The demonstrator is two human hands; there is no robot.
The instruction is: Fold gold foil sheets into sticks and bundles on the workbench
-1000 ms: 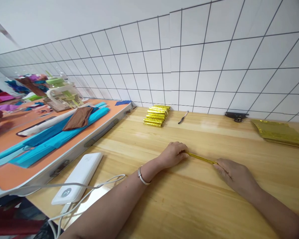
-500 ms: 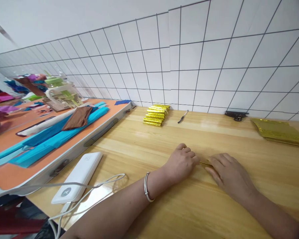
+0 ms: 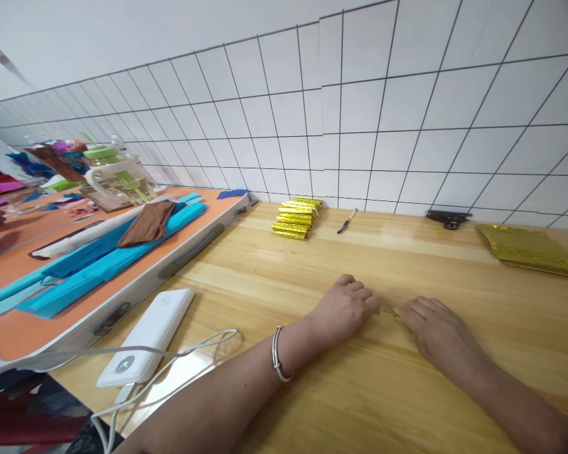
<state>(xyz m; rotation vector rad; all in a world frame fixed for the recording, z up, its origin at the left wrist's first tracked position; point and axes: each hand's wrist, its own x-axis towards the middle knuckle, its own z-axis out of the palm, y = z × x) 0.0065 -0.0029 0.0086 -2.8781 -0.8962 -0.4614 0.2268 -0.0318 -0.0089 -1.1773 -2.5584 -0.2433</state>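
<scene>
Between my two hands a thin gold foil strip (image 3: 388, 311) shows, low over the wooden table (image 3: 265, 284). My left hand (image 3: 345, 309), with a silver bangle (image 3: 276, 354) on its wrist, is closed on the strip's left end. The fingertips of my right hand (image 3: 430, 325) pinch its right end. Most of the strip is hidden by the fingers, so I cannot make out its full shape. Farther back, a row of rolled or folded gold foil pieces (image 3: 296, 219) lies near the wall.
A pen (image 3: 347, 221) and a black clip-like object (image 3: 449, 218) lie by the tiled wall. Flat gold sheets (image 3: 534, 249) are stacked at right. A white power bank (image 3: 146, 337) with a cable sits at left, beside an orange table (image 3: 9, 328) bearing blue and brown fabric (image 3: 146, 224).
My right hand's fingers have drawn together and shifted slightly along the foil strip, showing a bit more of it. My left hand stays nearly where it was.
</scene>
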